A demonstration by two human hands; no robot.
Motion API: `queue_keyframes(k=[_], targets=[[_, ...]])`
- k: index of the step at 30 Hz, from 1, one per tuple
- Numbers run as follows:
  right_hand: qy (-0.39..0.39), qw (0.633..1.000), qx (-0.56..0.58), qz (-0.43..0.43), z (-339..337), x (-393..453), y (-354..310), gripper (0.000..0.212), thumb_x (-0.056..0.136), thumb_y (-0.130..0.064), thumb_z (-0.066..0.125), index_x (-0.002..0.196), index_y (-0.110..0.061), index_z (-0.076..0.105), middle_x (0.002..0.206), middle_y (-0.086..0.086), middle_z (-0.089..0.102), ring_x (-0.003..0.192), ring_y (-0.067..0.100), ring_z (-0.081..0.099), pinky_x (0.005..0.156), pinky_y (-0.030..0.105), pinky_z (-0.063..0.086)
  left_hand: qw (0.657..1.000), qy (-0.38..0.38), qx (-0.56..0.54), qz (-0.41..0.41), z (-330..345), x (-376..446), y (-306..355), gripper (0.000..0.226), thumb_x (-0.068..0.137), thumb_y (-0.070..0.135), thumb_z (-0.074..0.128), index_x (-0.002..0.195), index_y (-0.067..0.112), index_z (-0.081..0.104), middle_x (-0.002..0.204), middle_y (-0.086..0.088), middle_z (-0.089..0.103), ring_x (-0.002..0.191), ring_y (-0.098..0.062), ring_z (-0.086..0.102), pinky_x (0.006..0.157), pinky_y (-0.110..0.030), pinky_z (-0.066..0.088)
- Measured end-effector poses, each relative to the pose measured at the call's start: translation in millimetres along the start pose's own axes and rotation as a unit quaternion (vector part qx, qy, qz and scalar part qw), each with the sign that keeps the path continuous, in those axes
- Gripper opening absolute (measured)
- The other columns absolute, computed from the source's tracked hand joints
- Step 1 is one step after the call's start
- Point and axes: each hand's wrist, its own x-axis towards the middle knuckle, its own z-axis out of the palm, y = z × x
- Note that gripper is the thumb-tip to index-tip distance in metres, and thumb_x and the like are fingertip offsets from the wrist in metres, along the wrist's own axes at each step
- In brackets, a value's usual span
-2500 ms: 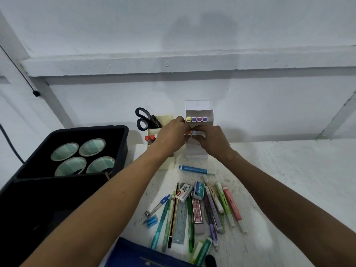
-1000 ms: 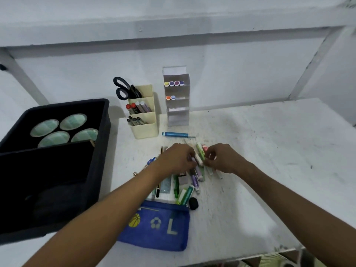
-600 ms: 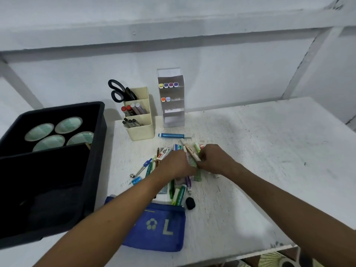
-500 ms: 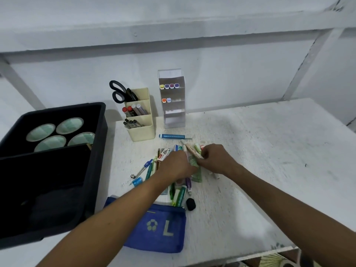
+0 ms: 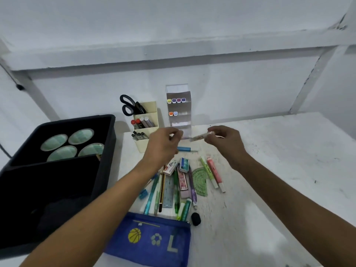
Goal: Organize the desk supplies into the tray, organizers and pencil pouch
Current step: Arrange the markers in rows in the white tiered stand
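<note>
White painted tabletop: all items are carried on it. Black plastic tray, at left, is occupied by four round green-lined cups. Blue mesh pencil pouch is laid at near edge, beside scattered pens and rulers. Cream compartmented organizer and white tiered organizer are set at far side. Left hand is raised, fingers curled; what it grips cannot be told. Right hand is closed on a pale blurred marker.

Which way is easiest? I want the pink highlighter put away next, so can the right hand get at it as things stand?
Probably yes, once it is free. The pink highlighter lies uncovered at the pile's right edge, below the right hand, but that hand holds a marker.
</note>
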Motion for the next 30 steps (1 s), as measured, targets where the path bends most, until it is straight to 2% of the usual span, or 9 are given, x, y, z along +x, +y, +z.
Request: queue_keyframes(k=[2,4,7,11,15,19,23,28,30], targets=[[0.007,0.998,-0.035,-0.056,2.6,7.3,-13.1,0.02,0.08,-0.011,0.071,0.098,-0.018,0.071,0.095,0.0,0.072,0.083,0.01,0.07,0.07,0.018,0.051,1.0,0.004,-0.025,-0.005,-15.7,9.9,5.4,0.023,0.095,0.033,0.059,0.103,0.015,0.07,0.067,0.003,0.07,0.049,-0.004,0.065,0.051,-0.022,0.055],[0.013,0.991,-0.072,-0.115,5.5,13.4,-24.7,0.019,0.082,-0.011,0.069,0.1,-0.018,0.072,0.09,-0.006,0.073,0.075,0.001,0.067,0.063,0.012,0.048,1.0,0.023,0.003,0.012,-28.0,18.9,8.4,0.018,0.091,0.024,0.063,0.106,0.015,0.068,0.071,0.0,0.072,0.052,-0.005,0.067,0.055,-0.019,0.056],[0.039,0.975,-0.096,-0.195,12.1,19.6,-35.1,0.018,0.083,-0.006,0.065,0.099,-0.015,0.071,0.084,-0.013,0.069,0.071,-0.004,0.063,0.065,0.007,0.046,0.992,0.054,0.097,0.066,-39.0,29.6,11.2,0.02,0.091,0.018,0.057,0.104,0.013,0.071,0.079,-0.003,0.074,0.067,-0.016,0.069,0.07,-0.033,0.057],[0.047,0.956,-0.111,-0.266,21.3,28.3,-35.8,0.02,0.083,0.001,0.064,0.1,-0.008,0.07,0.093,-0.002,0.067,0.082,0.011,0.067,0.073,0.007,0.049,0.983,0.063,0.124,0.116,-41.1,36.2,14.2,0.025,0.095,0.032,0.057,0.088,0.016,0.074,0.074,0.001,0.07,0.056,-0.007,0.06,0.068,-0.035,0.053],[0.035,0.933,-0.144,-0.327,28.2,35.6,-33.0,0.019,0.084,0.001,0.062,0.099,-0.008,0.071,0.095,0.0,0.063,0.083,0.014,0.064,0.074,0.012,0.053,0.977,0.086,0.133,0.144,-33.7,46.9,8.6,0.023,0.096,0.034,0.054,0.098,0.018,0.071,0.083,0.0,0.068,0.066,-0.016,0.061,0.067,-0.039,0.053],[0.023,0.923,-0.159,-0.35,33.4,44.4,-28.8,0.02,0.084,0.002,0.063,0.099,-0.007,0.071,0.093,0.0,0.062,0.08,0.013,0.062,0.074,0.014,0.054,0.965,0.085,0.192,0.16,-24.4,55.3,5.8,0.019,0.096,0.026,0.055,0.1,0.013,0.068,0.088,-0.004,0.068,0.079,-0.02,0.061,0.073,-0.036,0.048],[0.005,0.918,-0.196,-0.345,40.4,60.5,-20.1,0.02,0.084,0.001,0.064,0.101,-0.006,0.07,0.097,0.005,0.066,0.076,0.011,0.06,0.069,0.01,0.05,0.966,0.053,0.203,0.154,-14.1,70.1,0.7,0.018,0.096,0.023,0.054,0.092,0.01,0.065,0.085,-0.005,0.067,0.077,-0.022,0.059,0.068,-0.035,0.045],[0.008,0.921,-0.238,-0.307,53.6,77.9,-5.0,0.021,0.085,-0.006,0.065,0.106,-0.009,0.068,0.102,0.006,0.069,0.083,0.012,0.053,0.075,0.03,0.049,0.964,0.044,0.204,0.163,-0.4,88.1,-4.4,0.012,0.092,0.022,0.059,0.093,0.014,0.067,0.087,-0.003,0.067,0.077,-0.022,0.06,0.069,-0.037,0.051],[0.005,0.925,-0.247,-0.289,57.4,82.7,-1.5,0.021,0.086,-0.008,0.065,0.107,-0.009,0.068,0.103,0.006,0.07,0.085,0.011,0.051,0.076,0.028,0.044,0.961,0.046,0.215,0.166,2.0,94.3,-6.3,0.013,0.092,0.023,0.058,0.091,0.014,0.068,0.088,-0.002,0.065,0.077,-0.022,0.059,0.066,-0.037,0.051]])
